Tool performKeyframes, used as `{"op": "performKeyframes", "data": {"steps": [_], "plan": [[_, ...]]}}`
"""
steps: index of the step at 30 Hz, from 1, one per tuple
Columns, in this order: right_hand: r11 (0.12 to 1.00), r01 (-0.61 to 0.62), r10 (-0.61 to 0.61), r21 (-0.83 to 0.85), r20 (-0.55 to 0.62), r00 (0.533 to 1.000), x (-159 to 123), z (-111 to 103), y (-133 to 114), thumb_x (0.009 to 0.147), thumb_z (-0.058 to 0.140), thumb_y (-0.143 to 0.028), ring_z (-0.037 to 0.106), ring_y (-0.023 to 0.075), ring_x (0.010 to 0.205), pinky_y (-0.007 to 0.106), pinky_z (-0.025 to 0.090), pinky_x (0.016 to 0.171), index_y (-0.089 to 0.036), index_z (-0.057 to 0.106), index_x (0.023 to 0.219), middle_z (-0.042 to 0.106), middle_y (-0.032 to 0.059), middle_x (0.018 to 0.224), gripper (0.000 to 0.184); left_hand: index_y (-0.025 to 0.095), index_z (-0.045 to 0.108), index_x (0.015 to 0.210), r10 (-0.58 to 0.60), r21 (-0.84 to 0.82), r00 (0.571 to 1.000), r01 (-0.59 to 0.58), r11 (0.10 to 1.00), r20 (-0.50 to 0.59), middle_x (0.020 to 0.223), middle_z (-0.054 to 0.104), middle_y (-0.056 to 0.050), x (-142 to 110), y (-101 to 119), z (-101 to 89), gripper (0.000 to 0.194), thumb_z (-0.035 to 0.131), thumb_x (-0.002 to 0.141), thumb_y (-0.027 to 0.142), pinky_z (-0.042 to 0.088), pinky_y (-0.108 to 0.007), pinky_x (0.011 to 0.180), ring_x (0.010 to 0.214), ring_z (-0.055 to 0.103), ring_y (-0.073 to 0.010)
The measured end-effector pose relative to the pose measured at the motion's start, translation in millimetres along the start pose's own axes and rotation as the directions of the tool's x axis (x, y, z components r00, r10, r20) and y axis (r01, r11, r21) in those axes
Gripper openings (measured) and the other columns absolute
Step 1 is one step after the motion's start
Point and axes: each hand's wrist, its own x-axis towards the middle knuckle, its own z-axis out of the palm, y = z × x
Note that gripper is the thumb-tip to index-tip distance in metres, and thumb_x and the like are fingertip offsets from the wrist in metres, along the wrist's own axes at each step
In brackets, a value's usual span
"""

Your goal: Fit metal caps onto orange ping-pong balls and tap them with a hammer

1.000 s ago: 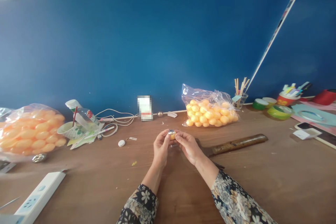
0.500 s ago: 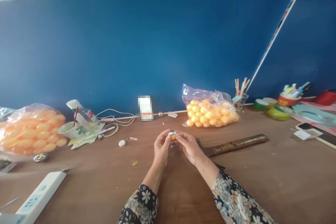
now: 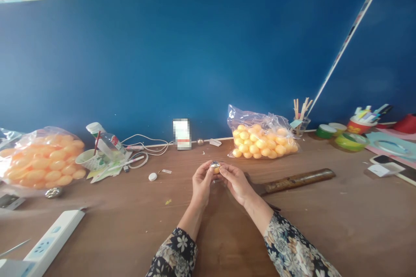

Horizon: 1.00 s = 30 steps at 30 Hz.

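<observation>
- Hands meet at the centre: the left hand (image 3: 202,184) and the right hand (image 3: 238,185), both bare, with fingers curled in and closed on one object.
- That object is a small shiny ball (image 3: 215,166), silvery above and yellowish below, pinched between the fingertips of both hands and touching each.
- The ball is already in hand and seems to be held just above the tabletop (image 3: 130,220). Whether anything on it is finished, or what remains, cannot be told; the fingers cover part of it.
- Just beyond the right hand, a wooden-handled tool (image 3: 299,181) lies flat, its dark head partly hidden.
- A round white cap (image 3: 152,176) lies to the left of the hands.
- Farther back, near the blue wall (image 3: 195,52), sit a silvery ball (image 3: 200,141) and, to its right, a clear bag (image 3: 238,115) of yellow-orange balls.
- At far left are a second, larger bag (image 3: 29,137) of orange balls and a white power strip (image 3: 53,242).
</observation>
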Motion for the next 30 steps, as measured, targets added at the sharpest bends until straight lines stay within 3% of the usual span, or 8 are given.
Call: {"op": "performKeyframes", "data": {"steps": [30], "plan": [[1.000, -0.018, 0.018, 0.011, -0.019, 1.000, -2.6, 3.3, -4.8, 0.066, 0.078, -0.037, 0.062, 0.0158, 0.081, 0.030, 0.049, 0.076, -0.018, 0.071, 0.072, 0.068, 0.0047, 0.101, 0.021, 0.016, 0.066, 0.102, -0.010, 0.013, 1.000, 0.010, 1.000, 0.010, 0.103, 0.070, -0.010, 0.2, 0.4, -0.2, 0.038, 0.074, 0.070, 0.034, 0.055, -0.026, 0.072, 0.086, 0.068, -0.0183]]}}
